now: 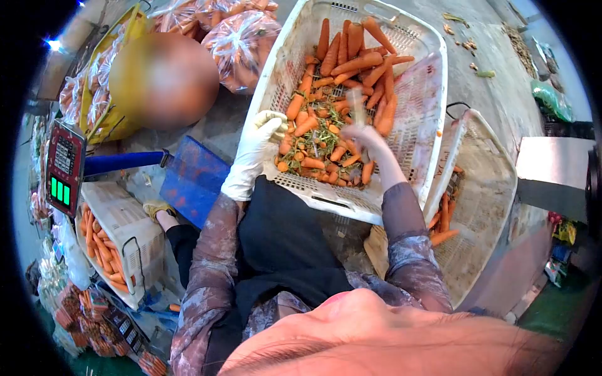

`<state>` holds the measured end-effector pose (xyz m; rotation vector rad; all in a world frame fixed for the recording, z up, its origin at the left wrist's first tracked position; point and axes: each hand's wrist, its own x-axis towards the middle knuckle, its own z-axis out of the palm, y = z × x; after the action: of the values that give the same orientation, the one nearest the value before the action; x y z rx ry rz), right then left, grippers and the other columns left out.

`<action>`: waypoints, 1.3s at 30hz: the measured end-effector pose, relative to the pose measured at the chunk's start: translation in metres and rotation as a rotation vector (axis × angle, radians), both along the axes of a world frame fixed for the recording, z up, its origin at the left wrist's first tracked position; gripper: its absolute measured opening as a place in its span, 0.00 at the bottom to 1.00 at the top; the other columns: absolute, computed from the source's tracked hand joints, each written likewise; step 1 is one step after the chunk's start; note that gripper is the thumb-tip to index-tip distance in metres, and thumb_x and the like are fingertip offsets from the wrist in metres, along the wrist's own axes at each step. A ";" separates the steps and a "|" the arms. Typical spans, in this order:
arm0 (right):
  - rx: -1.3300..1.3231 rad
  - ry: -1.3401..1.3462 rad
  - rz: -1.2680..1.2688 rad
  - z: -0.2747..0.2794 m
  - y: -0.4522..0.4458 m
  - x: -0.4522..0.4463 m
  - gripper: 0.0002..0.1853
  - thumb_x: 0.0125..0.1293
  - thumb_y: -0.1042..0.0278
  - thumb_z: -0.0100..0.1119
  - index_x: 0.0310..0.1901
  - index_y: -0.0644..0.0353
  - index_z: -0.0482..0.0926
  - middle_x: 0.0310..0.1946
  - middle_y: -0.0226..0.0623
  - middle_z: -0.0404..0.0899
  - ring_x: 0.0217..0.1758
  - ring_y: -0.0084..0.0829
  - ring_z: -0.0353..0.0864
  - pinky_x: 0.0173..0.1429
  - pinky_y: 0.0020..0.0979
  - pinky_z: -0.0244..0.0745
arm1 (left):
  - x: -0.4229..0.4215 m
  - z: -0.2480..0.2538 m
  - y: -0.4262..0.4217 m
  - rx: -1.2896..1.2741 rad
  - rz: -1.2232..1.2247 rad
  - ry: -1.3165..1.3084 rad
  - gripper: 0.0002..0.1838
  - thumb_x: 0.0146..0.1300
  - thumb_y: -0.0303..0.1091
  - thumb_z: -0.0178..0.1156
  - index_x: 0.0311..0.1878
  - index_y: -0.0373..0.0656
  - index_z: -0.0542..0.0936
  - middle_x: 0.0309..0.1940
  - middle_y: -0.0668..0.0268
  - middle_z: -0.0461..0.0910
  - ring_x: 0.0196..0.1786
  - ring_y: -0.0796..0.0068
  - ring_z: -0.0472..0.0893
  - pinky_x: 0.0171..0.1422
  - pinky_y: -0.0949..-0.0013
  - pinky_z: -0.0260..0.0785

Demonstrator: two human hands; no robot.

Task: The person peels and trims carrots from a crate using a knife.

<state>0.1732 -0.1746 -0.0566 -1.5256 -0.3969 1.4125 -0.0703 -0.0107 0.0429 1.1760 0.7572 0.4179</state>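
Observation:
A large white plastic crate (438, 113) stands before me, with whole carrots (359, 57) at its far end and cut carrot pieces mixed with green tops (326, 135) nearer to me. My left hand (258, 141), in a white glove, is at the crate's left wall with its fingers curled closed; whatever they hold, if anything, is hidden. Bare and smeared by motion, my right hand (369, 143) is over the carrot pieces. It is closed around a narrow pale tool (356, 106), too blurred to tell its kind.
Another crate (480, 207) with carrots is at the right. On the left are a scale display (64, 166), a blue platform (195, 178) and a carrot-filled crate (128, 238). Bagged carrots (241, 50) and a yellow container (94, 103) lie beyond, near another person, whose head is blurred.

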 end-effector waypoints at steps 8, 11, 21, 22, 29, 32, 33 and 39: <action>-0.199 -0.188 -0.187 -0.146 0.106 -0.020 0.19 0.51 0.57 0.67 0.37 0.66 0.80 0.30 0.42 0.80 0.33 0.31 0.80 0.38 0.33 0.75 | 0.074 -0.030 0.009 0.684 0.074 -0.122 0.04 0.55 0.31 0.59 0.33 0.43 0.79 0.23 0.65 0.76 0.26 0.75 0.77 0.31 0.72 0.68; -0.295 -0.541 -0.114 -0.133 0.161 -0.030 0.25 0.47 0.47 0.71 0.28 0.67 0.79 0.24 0.41 0.80 0.26 0.33 0.79 0.33 0.34 0.73 | 0.069 -0.030 -0.014 1.252 -0.564 -0.209 0.05 0.45 0.35 0.61 0.27 0.48 0.78 0.19 0.62 0.74 0.24 0.63 0.77 0.28 0.63 0.69; -0.522 -0.659 -0.391 -0.160 0.231 0.007 0.34 0.46 0.43 0.68 0.39 0.73 0.79 0.40 0.57 0.79 0.45 0.49 0.79 0.49 0.40 0.72 | 0.064 -0.030 -0.004 1.126 -0.331 -0.165 0.05 0.43 0.32 0.62 0.22 0.47 0.74 0.16 0.65 0.71 0.22 0.62 0.76 0.24 0.63 0.66; -0.520 -0.595 -0.377 -0.166 0.235 0.008 0.32 0.46 0.45 0.68 0.39 0.73 0.79 0.40 0.57 0.79 0.46 0.50 0.79 0.50 0.40 0.72 | 0.065 -0.034 -0.006 1.146 -0.319 -0.179 0.06 0.43 0.32 0.62 0.22 0.47 0.74 0.16 0.65 0.71 0.22 0.63 0.76 0.25 0.63 0.66; -0.429 -0.541 -0.405 -0.179 0.234 0.015 0.29 0.51 0.56 0.69 0.46 0.74 0.75 0.38 0.44 0.80 0.41 0.37 0.79 0.44 0.37 0.73 | 0.063 -0.032 -0.002 1.131 -0.333 -0.131 0.06 0.44 0.32 0.62 0.23 0.47 0.74 0.17 0.65 0.72 0.22 0.62 0.76 0.26 0.63 0.66; -0.470 -0.425 -0.387 -0.193 0.238 0.021 0.24 0.51 0.59 0.69 0.41 0.71 0.76 0.28 0.38 0.78 0.30 0.33 0.78 0.34 0.35 0.72 | 0.065 -0.035 -0.004 1.138 -0.321 -0.157 0.06 0.44 0.32 0.62 0.23 0.47 0.74 0.17 0.65 0.72 0.22 0.62 0.76 0.26 0.63 0.67; -0.454 -0.374 -0.375 -0.185 0.234 0.015 0.23 0.51 0.59 0.69 0.40 0.70 0.76 0.27 0.37 0.78 0.28 0.32 0.77 0.32 0.35 0.71 | 0.064 -0.035 -0.004 1.137 -0.319 -0.153 0.06 0.44 0.32 0.62 0.23 0.47 0.74 0.17 0.65 0.72 0.22 0.62 0.76 0.26 0.63 0.67; -0.537 -0.434 -0.328 -0.191 0.223 0.017 0.26 0.46 0.56 0.72 0.38 0.71 0.78 0.33 0.42 0.80 0.29 0.34 0.80 0.32 0.35 0.74 | 0.069 -0.039 -0.010 1.112 -0.362 -0.148 0.06 0.44 0.32 0.62 0.22 0.46 0.74 0.17 0.65 0.72 0.23 0.62 0.77 0.26 0.63 0.67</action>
<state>0.1899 0.0488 -0.2473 -2.2310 -0.0068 0.9615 -0.0014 -0.0210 0.0039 2.2397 0.1103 0.6348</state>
